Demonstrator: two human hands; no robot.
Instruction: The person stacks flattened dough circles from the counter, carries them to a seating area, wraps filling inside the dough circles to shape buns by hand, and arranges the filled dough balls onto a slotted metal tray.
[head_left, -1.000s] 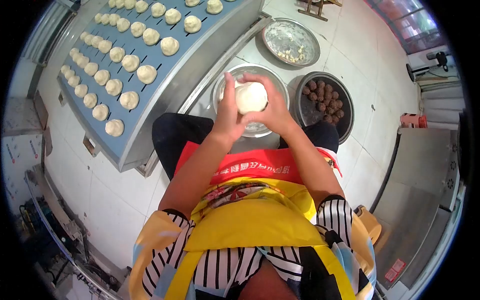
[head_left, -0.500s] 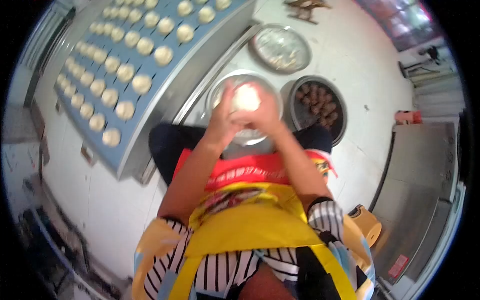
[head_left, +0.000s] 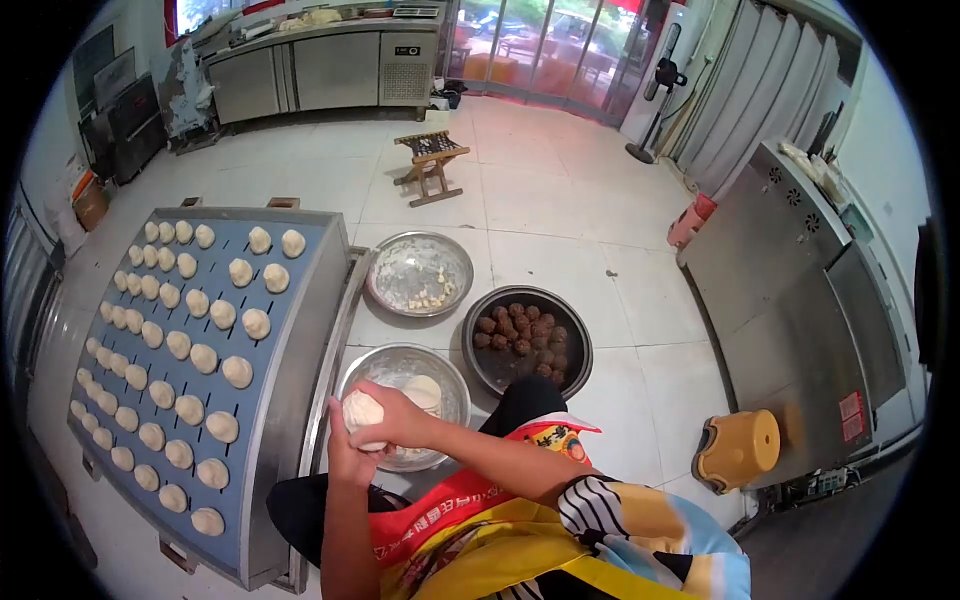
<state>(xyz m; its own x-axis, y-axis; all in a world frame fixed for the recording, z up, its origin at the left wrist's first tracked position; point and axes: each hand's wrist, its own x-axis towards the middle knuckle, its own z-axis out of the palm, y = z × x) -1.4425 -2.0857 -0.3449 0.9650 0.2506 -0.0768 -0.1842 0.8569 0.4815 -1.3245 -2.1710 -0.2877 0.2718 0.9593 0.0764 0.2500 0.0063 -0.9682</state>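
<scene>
I have both hands in view on my feed: the left hand [head_left: 348, 458] cups a pale dough ball [head_left: 362, 412] from below and the left, and the right hand [head_left: 402, 416] curls round its top and right, the ball pressed between them. It's up at the near-left rim of a steel bowl [head_left: 400, 362], where I spot a second dough piece [head_left: 422, 390]. Just beyond, a floury pan [head_left: 400, 265] carries scraps [head_left: 430, 298]; to its right, brown balls [head_left: 521, 325] crowd a dark tub [head_left: 500, 375]. Over left, rows of buns [head_left: 190, 408] line a blue slotted tabletop [head_left: 235, 552]. A yellow stool [head_left: 738, 450] stands well apart, right.
</scene>
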